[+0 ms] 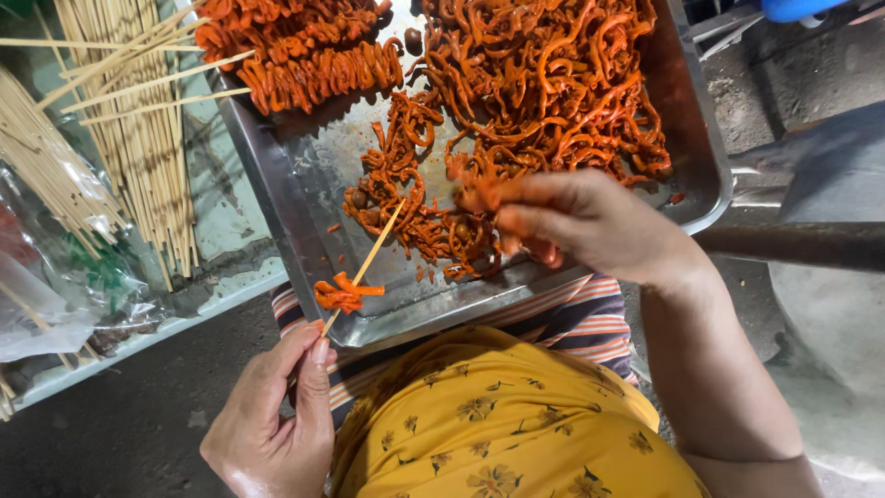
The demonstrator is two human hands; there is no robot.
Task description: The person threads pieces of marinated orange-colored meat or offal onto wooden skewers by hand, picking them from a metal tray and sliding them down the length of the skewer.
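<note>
You are threading marinated orange strips onto a skewer over a metal tray on your lap.

The steel tray (304, 175) holds a heap of red-orange marinated strips (544, 83), with finished skewers at its far left and loose bamboo sticks (138, 138) beside it. Your right hand (590, 221) is closed, pinching a strip at the heap's near edge. Your left hand (277, 424) grips a bamboo skewer (364, 267) already carrying one small folded piece (343, 295). The step looks early; the pinched strip likely needs bringing to the skewer's point.

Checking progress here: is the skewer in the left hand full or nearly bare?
Nearly bare. The skewer carries one small orange clump near the left hand; its upper length is clean stick.
</note>
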